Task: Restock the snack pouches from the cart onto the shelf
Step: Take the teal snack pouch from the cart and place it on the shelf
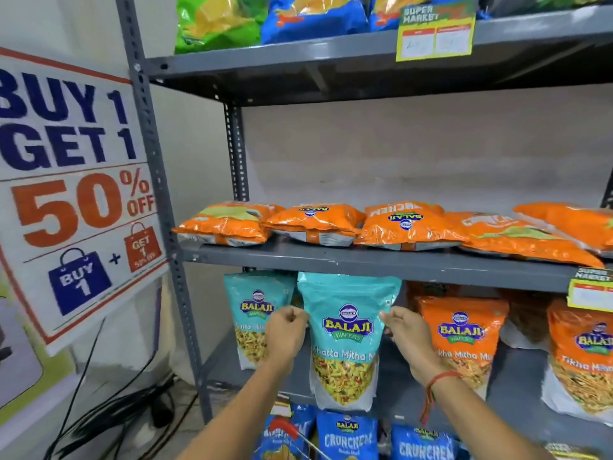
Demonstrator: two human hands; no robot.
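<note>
Hands grip one teal Balaji Khatta Mitha Mix pouch by its two side edges. Left hand is closed in a pinch on the pouch's left edge; right hand is closed in a pinch on the right edge. A red thread band circles the right wrist.

Pouch orientation: upright, label facing the camera, top seal level with the underside of the middle shelf. Its lower edge hangs at the front lip of the lower shelf; whether it rests on that shelf cannot be told.

Adjacent stock:
- A second teal Balaji pouch stands just to the left, partly behind the left hand.
- Orange Tikha Mitha Mix pouches stand to the right on the same lower shelf.
- Orange snack bags lie flat in a row on the middle shelf.
- Blue Crunchem bags sit below the held pouch.

A promotional sign reading "BUY 1 GET 1 50% OFF" hangs left of the grey rack upright. A yellow Super Market price tag is fixed to the top shelf edge.
</note>
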